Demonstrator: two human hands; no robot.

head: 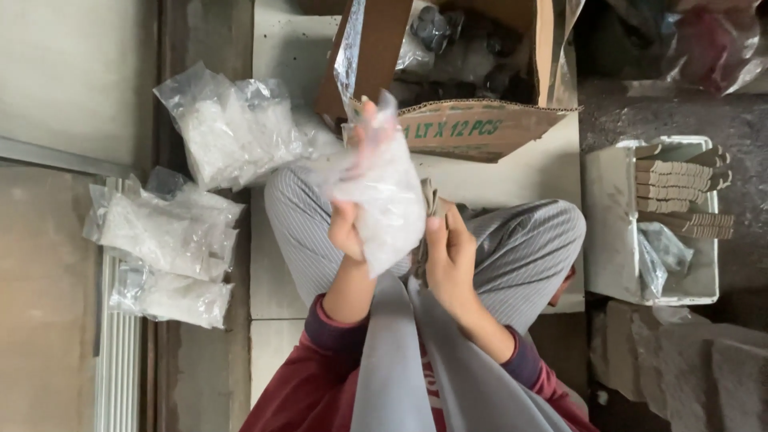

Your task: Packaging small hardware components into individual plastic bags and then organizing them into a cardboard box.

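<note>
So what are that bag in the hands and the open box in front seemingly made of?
The bag, held by left hand and right hand, looks like thin clear plastic film: see-through, glossy, crinkled. The box looks like brown corrugated cardboard: matte, with folded flaps.

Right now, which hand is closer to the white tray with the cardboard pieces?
Right. The right hand is on the tray's side, though apart from it; the left hand is farther off, behind the clear plastic bag.

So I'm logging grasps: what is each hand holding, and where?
Left hand grips the clear plastic bag at its lower left edge; right hand holds a thin brownish stack by its lower end.
</note>
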